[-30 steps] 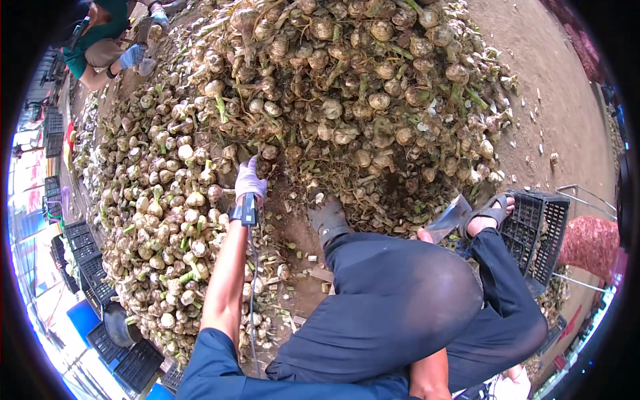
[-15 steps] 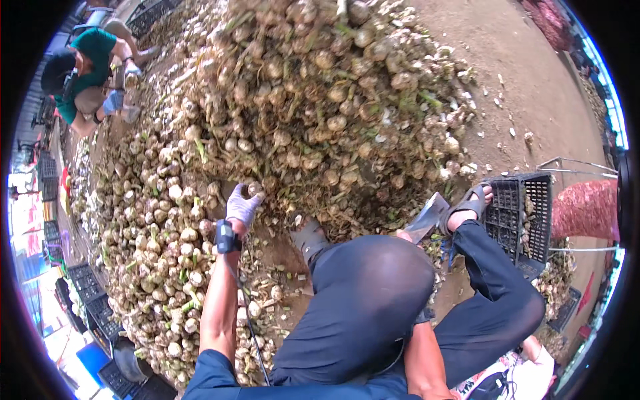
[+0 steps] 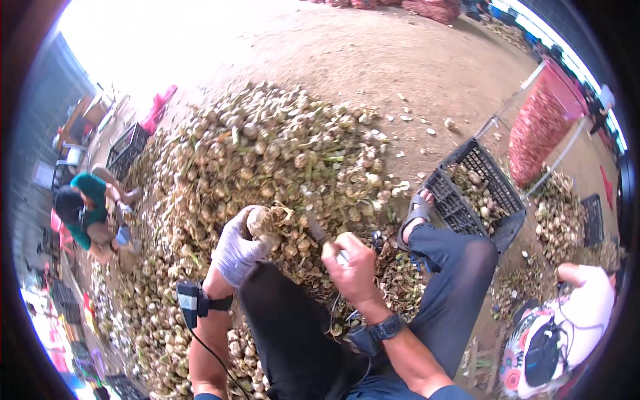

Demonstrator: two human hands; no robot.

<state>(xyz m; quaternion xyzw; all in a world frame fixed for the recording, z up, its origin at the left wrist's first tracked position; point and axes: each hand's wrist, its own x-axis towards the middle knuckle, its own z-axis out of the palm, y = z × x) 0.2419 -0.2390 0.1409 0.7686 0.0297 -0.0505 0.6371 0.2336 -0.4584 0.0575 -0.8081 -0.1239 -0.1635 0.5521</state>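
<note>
My left hand (image 3: 238, 252), in a pale purple glove, is closed round a garlic bulb (image 3: 263, 223) with dry roots, above my dark-trousered knee. My bare right hand (image 3: 350, 267) grips a knife by its handle; the blade (image 3: 315, 228) points up and left, just right of the bulb, and I cannot tell whether it touches it. A large heap of garlic bulbs with stems and dry leaves (image 3: 247, 133) lies ahead and around my legs.
A black crate (image 3: 507, 220) with garlic stands beside my sandalled foot, near a mesh sack (image 3: 537, 127) in a metal frame. A co-worker (image 3: 90, 213) crouches at left, another person (image 3: 567, 320) sits at lower right. Crates (image 3: 123, 150), more sacks (image 3: 430, 10) and bare ground (image 3: 333, 53) lie beyond.
The view has tilted up. My left hand has lifted a bulb from the heap toward my knee. My right hand has risen with the knife, from behind my knee to beside the bulb.
</note>
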